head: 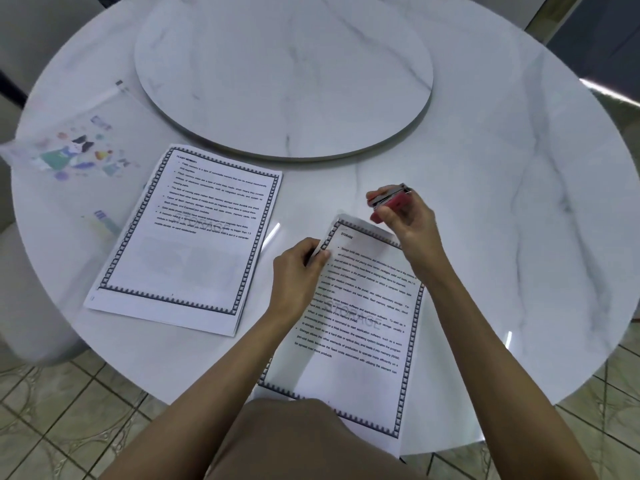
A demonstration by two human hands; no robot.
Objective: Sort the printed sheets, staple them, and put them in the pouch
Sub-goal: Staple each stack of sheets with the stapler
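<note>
A set of printed sheets headed STORAGE (360, 327) lies at the table's near edge, partly over my lap. My left hand (298, 275) pinches its top left corner, lifting it slightly. Just beyond the set's top edge, my right hand (408, 223) grips a small red stapler (388, 202) in the air. A second stack of printed sheets (187, 244) with the same patterned border rests to the left. A clear pouch with colourful cartoon prints (79, 150) lies flat at the far left of the table.
The round white marble table (502, 202) carries a raised turntable disc (284, 74) at its centre. A pale stool (31, 306) stands at the left. Tiled floor shows below the table edge.
</note>
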